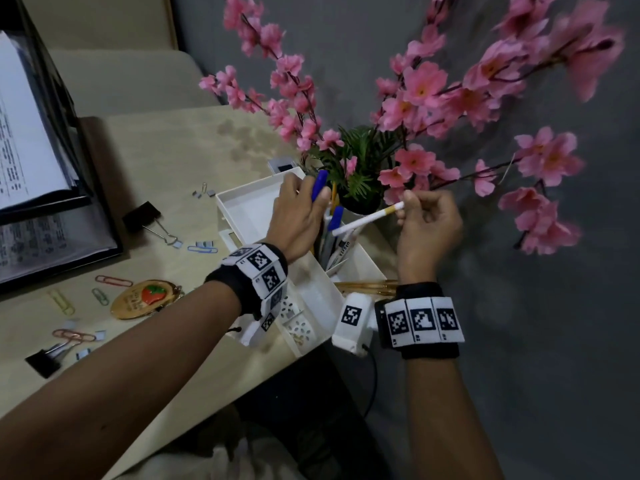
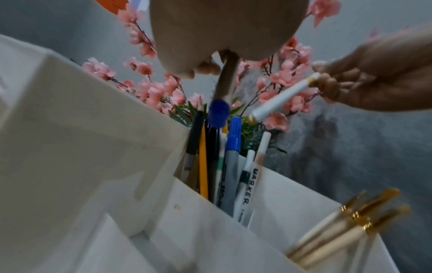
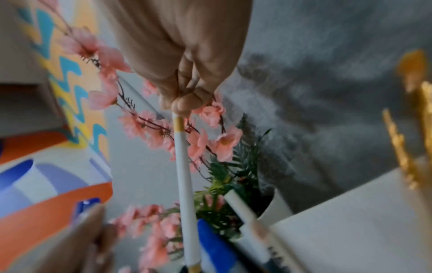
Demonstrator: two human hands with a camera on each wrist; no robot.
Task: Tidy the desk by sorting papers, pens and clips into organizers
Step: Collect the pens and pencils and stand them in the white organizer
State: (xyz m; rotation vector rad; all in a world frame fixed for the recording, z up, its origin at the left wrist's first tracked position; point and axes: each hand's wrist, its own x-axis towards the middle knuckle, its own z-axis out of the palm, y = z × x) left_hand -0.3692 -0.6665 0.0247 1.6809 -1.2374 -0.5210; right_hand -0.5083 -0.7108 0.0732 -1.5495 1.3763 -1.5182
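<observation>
Left hand: left hand (image 1: 300,216) is above the white organizer (image 1: 242,206), fingers curled round a blue-capped pen (image 1: 319,185). The blue cap sticks up at 12 o'clock past the fingers. From the left wrist the same pen (image 2: 219,110) points down at the pen slot.
Right hand: right hand (image 1: 427,223) is at 3 o'clock from the left hand, a little apart from it. Its fingertips pinch the top end of a white pen (image 1: 367,219) with a gold band. The pen slants down to 8 o'clock, with its low end over the pens in the slot. From the right wrist the white pen (image 3: 184,175) hangs straight down from the fingertips.
Pen slot: a bunch of pens (image 2: 230,166) stands in the slot, and one reads MARKER. I can see blue, yellow, black and white ones.
Gold pens: some gold pens (image 1: 367,285) lie in the organizer at 5 o'clock from the slot.
Clips: paper clips (image 1: 113,280) and two black binder clips (image 1: 142,216) lie loose on the desk (image 1: 166,154), at 9 o'clock from the organizer.
Papers: a black tray of papers (image 1: 31,140) sits at the far left of the desk.
Flowers: a pot of pink flowers (image 1: 415,98) stands just beside the organizer at 12 o'clock.
Tag: a round tag with a strawberry (image 1: 147,298) lies among the clips.
</observation>
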